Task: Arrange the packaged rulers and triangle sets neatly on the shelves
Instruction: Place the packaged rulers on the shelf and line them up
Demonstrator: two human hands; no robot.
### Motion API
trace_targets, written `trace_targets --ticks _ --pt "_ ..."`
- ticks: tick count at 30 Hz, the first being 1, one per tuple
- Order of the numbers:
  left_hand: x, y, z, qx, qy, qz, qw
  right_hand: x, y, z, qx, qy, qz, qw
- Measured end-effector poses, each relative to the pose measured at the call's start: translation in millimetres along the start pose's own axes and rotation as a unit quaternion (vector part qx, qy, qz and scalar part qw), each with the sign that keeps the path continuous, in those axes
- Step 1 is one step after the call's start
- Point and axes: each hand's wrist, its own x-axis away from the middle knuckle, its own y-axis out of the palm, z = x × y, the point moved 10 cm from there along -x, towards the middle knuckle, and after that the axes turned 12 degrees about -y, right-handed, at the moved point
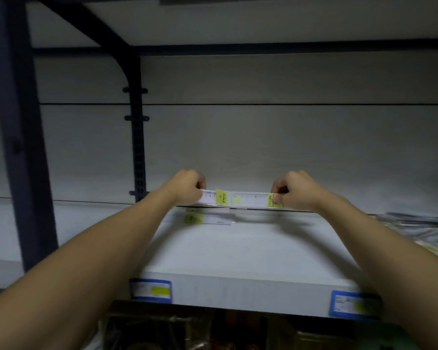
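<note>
1. Up at the back of the white shelf (238, 253), both bare arms reach forward and hold one packaged ruler (245, 199) level, lengthwise from left to right, close to the pale back wall.
2. The left hand (187, 184) has its fingers curled round the ruler's left end; its grip is pinching the package, with printed numbers showing just beside the knuckles.
3. The right hand (292, 188) curls round the right end, thumb and fingers pinching the yellow-green label there.
4. The ruler's clear sleeve carries a yellow-green band near its left end too. It hangs just above the shelf surface; whether its lower edge touches the shelf I cannot tell.
5. Just below and in front of it, a second packaged ruler (208, 219) lies flat on the shelf, blurred.
6. At the far right edge a pile of packaged sets (425, 231) rests on the same shelf, well apart from the hands.
7. Two blue price tags (151, 290) sit on the shelf's front edge, and a dark upright post (137, 137) stands at the left.
</note>
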Motion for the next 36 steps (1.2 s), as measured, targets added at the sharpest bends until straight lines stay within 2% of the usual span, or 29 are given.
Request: trace_targets --ticks 5,9,13,19,26,29,31,36 --pt "-2.0 5.9 -52.3 0.030 -0.018 -0.007 0.999 -29.3 30.7 -53.2 -0.013 0.019 -0.002 1.000" --pt "-4.9 5.9 -72.0 0.042 -0.022 0.027 0.999 -46.6 44.3 -77.2 -0.021 0.038 0.029 0.999" --pt "-3.6 18.3 -78.7 0.097 -0.009 0.004 0.995 -51.7 58.2 -78.6 -0.045 0.063 0.043 0.996" --pt "-1.0 35.5 -100.2 0.141 -0.035 -0.045 0.988 -56.1 77.0 -81.8 -0.054 0.057 0.036 0.996" --pt "-12.5 49.2 -110.6 0.119 -0.023 -0.035 0.992 -59.4 94.5 -89.4 -0.051 0.032 0.012 0.998" --pt "-14.5 50.3 -119.4 0.150 -0.041 -0.034 0.987 -59.5 96.5 -94.9 -0.046 0.033 -0.002 0.998" --pt "-12.8 42.0 -118.5 0.184 -0.042 -0.013 0.982 -60.3 99.9 -99.4 -0.040 0.041 -0.020 0.998" --pt "-7.2 8.0 -111.9 0.228 -0.035 0.098 0.968 -83.0 106.1 -127.9 -0.020 0.028 -0.076 0.997"
